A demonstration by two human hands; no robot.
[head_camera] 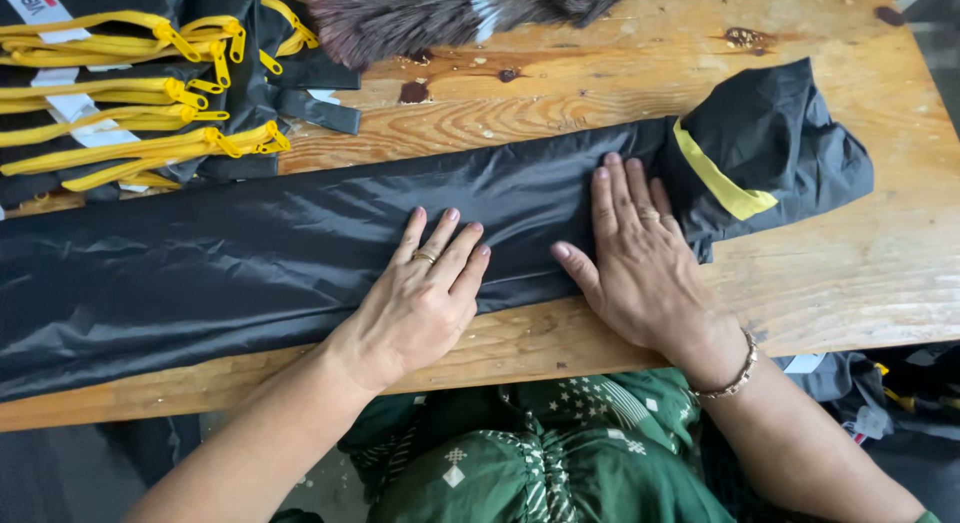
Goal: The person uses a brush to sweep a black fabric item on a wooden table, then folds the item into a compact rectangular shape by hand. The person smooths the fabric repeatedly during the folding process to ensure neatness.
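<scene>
One long strip of black cloth [250,253] lies across the wooden table [850,273], with one yellow band [722,183] on its bunched end. Two hands press on it. The left hand [420,298] lies flat, fingers spread a little, palm down on the cloth's near edge, gripping nothing. The right hand [640,258] lies flat just beside it, fingers straight and close together, their tips touching the fold next to the yellow band. One ring shows on each hand, and one bracelet [735,378] on the right wrist. Beyond the left hand sits a pile of black pieces with yellow zips [130,93]; I cannot count them. One feather duster [440,13] lies beyond both hands.
</scene>
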